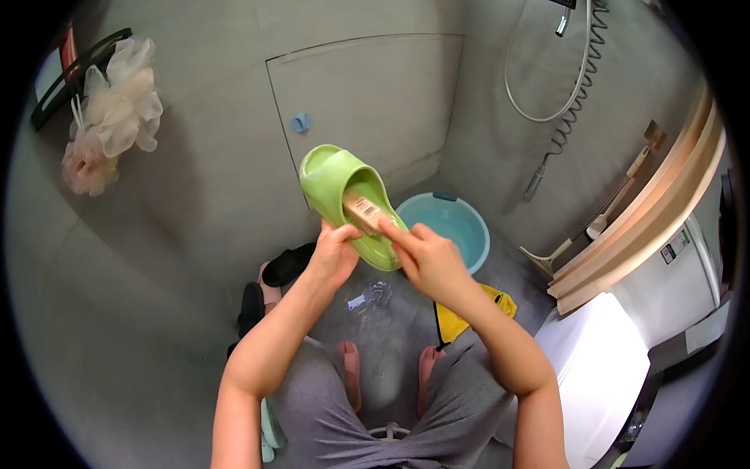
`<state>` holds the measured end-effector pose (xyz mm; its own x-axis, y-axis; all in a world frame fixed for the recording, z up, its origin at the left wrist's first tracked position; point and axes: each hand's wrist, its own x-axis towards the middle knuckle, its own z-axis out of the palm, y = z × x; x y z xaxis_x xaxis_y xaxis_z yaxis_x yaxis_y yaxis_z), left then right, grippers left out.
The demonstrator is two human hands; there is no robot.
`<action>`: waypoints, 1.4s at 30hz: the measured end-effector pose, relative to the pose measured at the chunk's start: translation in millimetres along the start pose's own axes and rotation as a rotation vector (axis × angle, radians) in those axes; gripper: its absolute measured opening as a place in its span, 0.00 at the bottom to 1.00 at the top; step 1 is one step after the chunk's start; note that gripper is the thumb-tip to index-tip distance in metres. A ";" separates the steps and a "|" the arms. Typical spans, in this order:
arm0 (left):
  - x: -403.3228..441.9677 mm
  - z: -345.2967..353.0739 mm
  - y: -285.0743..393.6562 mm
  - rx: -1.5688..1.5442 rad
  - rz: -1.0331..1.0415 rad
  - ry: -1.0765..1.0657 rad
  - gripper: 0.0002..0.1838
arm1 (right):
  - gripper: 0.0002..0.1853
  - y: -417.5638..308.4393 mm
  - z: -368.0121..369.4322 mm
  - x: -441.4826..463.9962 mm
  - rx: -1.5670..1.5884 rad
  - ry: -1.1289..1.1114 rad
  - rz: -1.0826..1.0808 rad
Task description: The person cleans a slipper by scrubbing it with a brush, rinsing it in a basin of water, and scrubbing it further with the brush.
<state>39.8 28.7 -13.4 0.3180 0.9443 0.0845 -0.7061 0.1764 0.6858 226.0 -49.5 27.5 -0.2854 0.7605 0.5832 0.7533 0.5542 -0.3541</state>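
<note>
In the head view, a light green slide slipper [334, 173] is held up in front of me, its toe pointing up and to the left. My left hand [337, 252] grips its side near the heel. My right hand [424, 254] is closed on the near end of a small pale scrub brush [362, 209] with a barcode label on its back. The brush lies against the footbed, its far end under the slipper's strap. Its bristle side is mostly hidden.
Beyond my right hand stands a light blue basin [457, 227], with a yellow cloth-like item [461, 320] beside it. Dark slippers [287, 266] lie at left on the wet floor. A white toilet [586, 375] is at right; a shower hose [578, 94] hangs on the wall.
</note>
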 end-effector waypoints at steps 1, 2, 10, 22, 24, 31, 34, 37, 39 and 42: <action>-2.1 -3.5 1.2 0.003 0.009 0.004 0.42 | 0.25 -3.0 -4.3 0.1 -0.072 0.004 0.061; -4.1 -4.6 2.4 0.009 0.019 0.000 0.40 | 0.25 -4.1 -8.2 0.0 -0.149 0.015 0.120; -20.3 3.4 7.9 -0.030 0.047 -0.002 0.45 | 0.25 -12.9 -7.5 -13.8 -0.122 0.038 0.088; 1.9 16.9 -9.7 -0.044 0.071 0.006 0.39 | 0.23 -1.4 -3.5 -8.3 0.004 0.055 0.018; 5.7 18.2 -10.2 -0.031 -0.008 -0.068 0.42 | 0.23 6.0 -4.6 -0.7 -0.015 0.111 0.086; -6.6 37.0 -42.6 0.047 -0.105 -0.100 0.45 | 0.23 6.5 9.2 7.1 0.138 0.209 0.223; -1.6 33.0 -28.7 0.052 -0.066 -0.096 0.43 | 0.24 15.1 8.2 1.9 0.198 0.200 0.131; 5.1 20.6 -17.1 0.033 -0.023 -0.108 0.43 | 0.24 6.0 7.4 -2.3 0.079 0.121 0.070; -2.9 19.3 -27.9 0.058 -0.034 -0.050 0.45 | 0.26 7.7 12.4 -0.6 -0.226 0.086 0.038; -15.9 36.7 -42.3 0.038 -0.073 -0.016 0.50 | 0.28 24.6 16.7 13.6 -0.375 0.135 0.093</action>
<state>87.8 -4.0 -17.2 0.3783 0.9246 0.0448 -0.6564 0.2339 0.7172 230.7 -19.8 14.5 -0.1441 0.7364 0.6610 0.9433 0.3041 -0.1332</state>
